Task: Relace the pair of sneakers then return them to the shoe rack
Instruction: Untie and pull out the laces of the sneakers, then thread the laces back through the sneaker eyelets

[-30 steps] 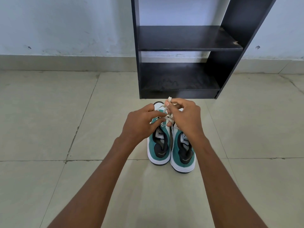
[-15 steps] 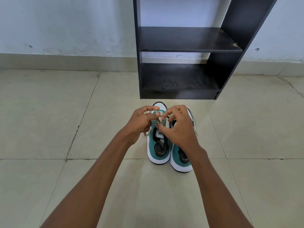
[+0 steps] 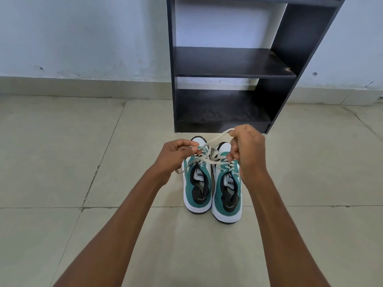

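Observation:
Two teal and white sneakers stand side by side on the tiled floor, toes toward the rack: the left sneaker point(image 3: 196, 183) and the right sneaker point(image 3: 227, 193). A cream shoelace point(image 3: 214, 138) runs from the left sneaker's eyelets up to both hands. My left hand point(image 3: 176, 151) pinches one end over the left sneaker. My right hand point(image 3: 245, 149) grips a loop of the lace, raised above the right sneaker's toe. A loose lace tail hangs off the left sneaker's left side. The black shoe rack point(image 3: 234, 65) stands just behind the sneakers.
The rack has a middle shelf point(image 3: 228, 63) and a bottom shelf point(image 3: 219, 108), both bare and dusty. It stands against a pale wall with a tiled skirting point(image 3: 83, 88). Beige floor tiles point(image 3: 62, 162) spread left and right.
Both hands were close together over the left sneaker's laces. They have now pulled apart, the right hand drawing a lace loop up and to the right.

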